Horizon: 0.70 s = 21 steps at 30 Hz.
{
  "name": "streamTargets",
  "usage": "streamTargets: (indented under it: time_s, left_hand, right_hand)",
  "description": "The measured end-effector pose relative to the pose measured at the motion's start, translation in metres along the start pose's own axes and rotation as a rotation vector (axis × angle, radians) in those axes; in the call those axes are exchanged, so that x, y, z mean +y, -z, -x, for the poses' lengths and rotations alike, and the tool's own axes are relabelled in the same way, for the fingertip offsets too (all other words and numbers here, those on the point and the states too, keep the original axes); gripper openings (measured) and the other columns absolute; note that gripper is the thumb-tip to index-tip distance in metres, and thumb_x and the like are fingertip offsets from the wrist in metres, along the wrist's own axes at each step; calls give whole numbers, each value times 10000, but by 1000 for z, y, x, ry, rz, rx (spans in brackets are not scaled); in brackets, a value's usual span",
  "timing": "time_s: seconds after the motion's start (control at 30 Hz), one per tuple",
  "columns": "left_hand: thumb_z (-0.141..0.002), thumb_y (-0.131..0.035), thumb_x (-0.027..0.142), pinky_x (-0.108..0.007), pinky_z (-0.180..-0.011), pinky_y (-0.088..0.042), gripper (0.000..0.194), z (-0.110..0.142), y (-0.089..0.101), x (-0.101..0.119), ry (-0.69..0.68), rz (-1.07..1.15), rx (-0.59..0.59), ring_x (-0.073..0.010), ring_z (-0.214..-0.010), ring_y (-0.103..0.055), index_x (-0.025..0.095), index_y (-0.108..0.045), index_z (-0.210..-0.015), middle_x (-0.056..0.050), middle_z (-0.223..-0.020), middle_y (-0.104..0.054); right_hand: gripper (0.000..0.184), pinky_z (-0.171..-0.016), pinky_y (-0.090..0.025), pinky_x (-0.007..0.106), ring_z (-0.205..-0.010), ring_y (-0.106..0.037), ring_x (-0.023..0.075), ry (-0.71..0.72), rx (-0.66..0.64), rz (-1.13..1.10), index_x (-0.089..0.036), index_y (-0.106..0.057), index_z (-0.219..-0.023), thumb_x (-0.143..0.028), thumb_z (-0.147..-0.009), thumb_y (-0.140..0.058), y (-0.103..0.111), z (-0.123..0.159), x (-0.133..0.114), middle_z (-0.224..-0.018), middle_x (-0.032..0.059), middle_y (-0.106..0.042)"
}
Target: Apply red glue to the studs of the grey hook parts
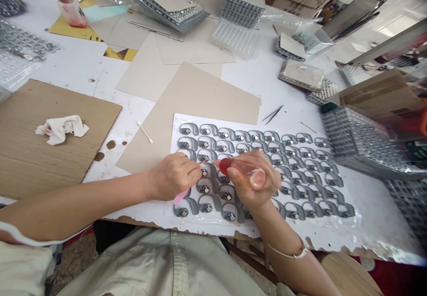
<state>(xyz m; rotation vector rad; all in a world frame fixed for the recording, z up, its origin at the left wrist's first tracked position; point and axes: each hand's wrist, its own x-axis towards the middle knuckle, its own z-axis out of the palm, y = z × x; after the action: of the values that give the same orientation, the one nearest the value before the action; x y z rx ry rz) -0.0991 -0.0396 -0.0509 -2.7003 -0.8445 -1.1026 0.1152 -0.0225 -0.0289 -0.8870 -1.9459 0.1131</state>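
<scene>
My left hand point(175, 176) is closed around a slim tool with a flat pink handle point(180, 197). Its thin tip points right, over the grey hook-shaped parts point(209, 189); its exact kind is hard to make out. Held in my right hand point(258, 182) is a clear squeeze bottle point(248, 172) with a red front end, its narrow nozzle aimed left. The two tips nearly meet above the left columns of parts. These parts lie in rows on a white sheet point(178, 119), each with a small dark round piece carrying a shiny stud. My hands hide some of them.
Left of the sheet are a cotton swab point(145, 132) and a crumpled tissue point(62, 129) on brown cardboard point(50, 167). Tweezers point(272, 114) lie beyond the sheet. Stacked trays point(360, 135) stand at the right. A small bottle point(69, 6) is at the back left.
</scene>
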Motion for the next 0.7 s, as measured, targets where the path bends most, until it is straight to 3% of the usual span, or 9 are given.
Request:
streamTargets:
  time_s: [0.4, 0.6, 0.7]
  left_hand:
    - [-865, -486, 93, -244, -528, -428, 157, 3, -1, -5, 33, 55, -12, -128, -595, -610, 149, -565, -741, -36, -669, -657]
    - [-848, -511, 125, -241, -540, -458, 93, 2, 0, -12, 117, 236, 39, -134, -614, -650, 145, -585, -796, -35, -718, -695]
    - [-840, -536, 127, -238, -568, -481, 68, 2, 2, -15, 179, 343, 6, -131, -640, -667, 148, -598, -825, -20, -743, -707]
  right_hand:
    - [106, -520, -471, 290, -628, -568, 145, -9, 8, 0, -180, -588, -802, -234, -799, -679, -1, 1, 0, -703, 12, -623]
    - [108, -499, -463, 290, -618, -568, 146, 11, 8, -5, -181, -591, -817, -236, -798, -681, 0, 1, -1, -702, 13, -621]
    - [117, -500, -466, 292, -618, -568, 147, 6, 6, -16, -181, -593, -827, -229, -787, -692, 0, 2, 1, -712, 16, -625]
